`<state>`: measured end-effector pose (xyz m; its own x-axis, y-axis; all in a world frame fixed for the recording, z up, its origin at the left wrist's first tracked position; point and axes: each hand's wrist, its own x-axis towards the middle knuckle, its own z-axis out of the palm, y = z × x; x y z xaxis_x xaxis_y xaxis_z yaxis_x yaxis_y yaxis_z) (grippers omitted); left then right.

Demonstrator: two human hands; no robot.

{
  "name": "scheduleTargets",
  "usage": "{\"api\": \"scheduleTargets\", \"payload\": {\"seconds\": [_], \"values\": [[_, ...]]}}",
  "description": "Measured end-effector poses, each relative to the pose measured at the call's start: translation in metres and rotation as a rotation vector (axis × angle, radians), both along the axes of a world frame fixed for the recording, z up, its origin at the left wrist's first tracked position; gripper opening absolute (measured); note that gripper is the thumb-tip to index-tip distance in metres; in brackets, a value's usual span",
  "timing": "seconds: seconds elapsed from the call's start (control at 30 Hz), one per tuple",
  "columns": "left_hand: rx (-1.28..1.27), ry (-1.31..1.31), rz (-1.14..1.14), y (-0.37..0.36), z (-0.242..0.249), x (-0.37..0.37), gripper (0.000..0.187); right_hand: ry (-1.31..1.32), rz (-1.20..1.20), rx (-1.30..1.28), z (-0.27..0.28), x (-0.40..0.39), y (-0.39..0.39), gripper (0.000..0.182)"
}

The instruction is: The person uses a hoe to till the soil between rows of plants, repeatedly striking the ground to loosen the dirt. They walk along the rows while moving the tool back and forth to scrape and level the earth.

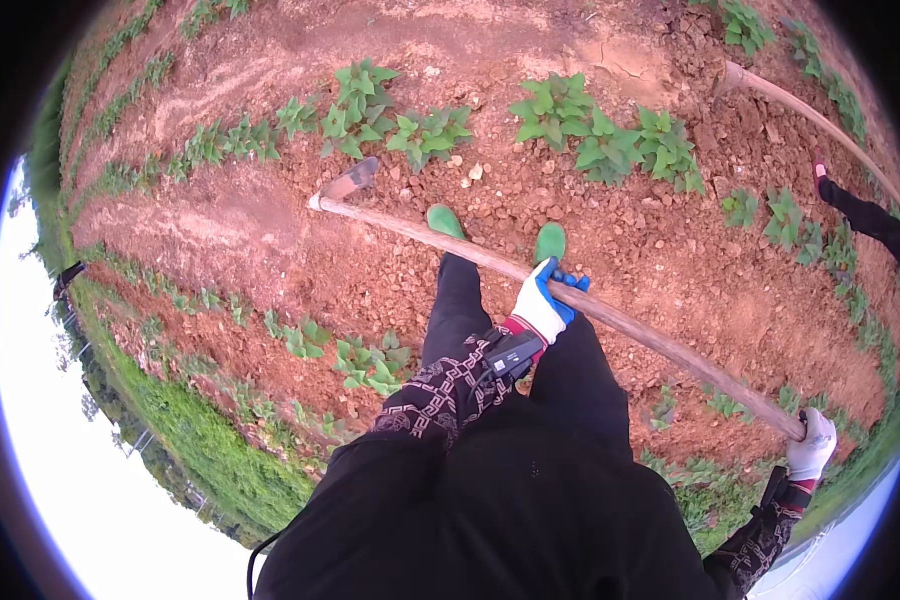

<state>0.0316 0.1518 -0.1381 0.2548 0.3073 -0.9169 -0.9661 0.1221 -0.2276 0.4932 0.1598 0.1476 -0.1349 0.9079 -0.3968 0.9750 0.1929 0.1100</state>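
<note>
Hoe (630,326) is held across the frame's middle, its stick (450,240) gripped by the fingers of the left hand (550,300) and, lower right, the right hand (812,445). Leaves (355,112) could be cut if the blade (351,180) is swung too close.

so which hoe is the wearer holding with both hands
The hoe slanting across the middle, blade at upper left, gripped by the left hand and right hand; the other hoe, at upper right, touches neither.
</note>
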Motion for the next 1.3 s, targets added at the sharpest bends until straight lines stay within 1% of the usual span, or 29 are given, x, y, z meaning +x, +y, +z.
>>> {"api": "scheduleTargets", "payload": {"seconds": [0.03,0.1,0.13,0.17,0.3,0.37,0.43,0.47,0.57,0.6,0.63,0.67,0.7,0.73,0.77,0.83,0.97,1.03,1.13,1.17,1.23,1.27,1.3], "values": [[-0.016,0.042,-0.015,-0.002,0.007,-0.006,0.029,0.007,-0.005,-0.012,-0.007,-0.005,0.0,0.023],[-0.138,0.091,-0.003,-0.01,0.011,-0.024,0.028,-0.021,-0.026,-0.101,-0.027,-0.011,-0.006,0.023],[-0.214,0.144,-0.04,-0.015,0.013,-0.039,0.028,0.03,-0.032,-0.129,-0.04,-0.017,-0.01,0.022],[-0.214,0.123,0.012,-0.027,0.007,-0.055,0.029,0.084,-0.041,-0.149,-0.056,-0.03,-0.013,0.021],[-0.292,0.434,-0.096,-0.056,-0.012,-0.125,0.024,0.195,-0.086,-0.298,-0.114,-0.084,-0.03,0.019],[-0.365,0.548,-0.107,-0.065,-0.028,-0.164,0.025,0.22,-0.052,-0.354,-0.136,-0.116,-0.037,0.02],[-0.289,0.652,-0.132,-0.076,-0.044,-0.202,0.026,0.241,-0.013,-0.437,-0.146,-0.146,-0.038,0.022],[-0.309,0.664,-0.148,-0.069,-0.041,-0.212,0.027,0.245,-0.011,-0.44,-0.144,-0.158,-0.035,0.022],[-0.253,0.667,-0.167,-0.066,-0.075,-0.229,0.03,0.259,0.048,-0.483,-0.119,-0.176,-0.016,0.024],[-0.315,0.642,-0.169,-0.045,-0.065,-0.213,0.03,0.261,0.057,-0.469,-0.102,-0.177,-0.004,0.025],[-0.31,0.605,-0.15,-0.035,-0.07,-0.198,0.029,0.259,0.064,-0.449,-0.085,-0.175,0.009,0.026],[-0.243,0.579,-0.15,-0.021,-0.066,-0.177,0.029,0.267,0.058,-0.394,-0.066,-0.166,0.019,0.024],[-0.174,0.538,-0.157,-0.008,-0.055,-0.152,0.029,0.216,0.068,-0.321,-0.05,-0.154,0.024,0.022],[-0.195,0.501,-0.148,0.001,-0.05,-0.133,0.031,0.216,0.058,-0.303,-0.034,-0.151,0.033,0.021],[-0.038,0.508,-0.172,-0.018,-0.086,-0.139,0.031,0.21,0.049,-0.283,-0.022,-0.151,0.043,0.02],[-0.097,0.5,-0.181,-0.002,-0.062,-0.129,0.032,0.173,0.037,-0.27,-0.016,-0.156,0.047,0.02],[-0.069,0.507,-0.253,0.001,-0.057,-0.136,0.031,0.027,0.034,-0.254,-0.007,-0.166,0.05,0.021],[-0.098,0.57,-0.289,0.004,-0.053,-0.135,0.031,0.041,0.003,-0.256,-0.004,-0.17,0.051,0.02],[-0.113,0.575,-0.318,0.006,-0.054,-0.138,0.028,0.03,0.008,-0.233,0.001,-0.175,0.055,0.019],[-0.09,0.55,-0.259,0.009,-0.054,-0.143,0.028,0.029,0.01,-0.237,0.004,-0.178,0.057,0.019],[-0.178,0.683,-0.265,0.012,-0.057,-0.146,0.029,0.018,0.014,-0.216,0.01,-0.183,0.062,0.018],[-0.217,0.705,-0.276,0.01,-0.069,-0.157,0.027,0.015,0.002,-0.233,0.012,-0.184,0.064,0.016],[-0.235,0.75,-0.277,0.014,-0.067,-0.164,0.026,0.011,-0.009,-0.252,0.013,-0.185,0.065,0.015]]}}
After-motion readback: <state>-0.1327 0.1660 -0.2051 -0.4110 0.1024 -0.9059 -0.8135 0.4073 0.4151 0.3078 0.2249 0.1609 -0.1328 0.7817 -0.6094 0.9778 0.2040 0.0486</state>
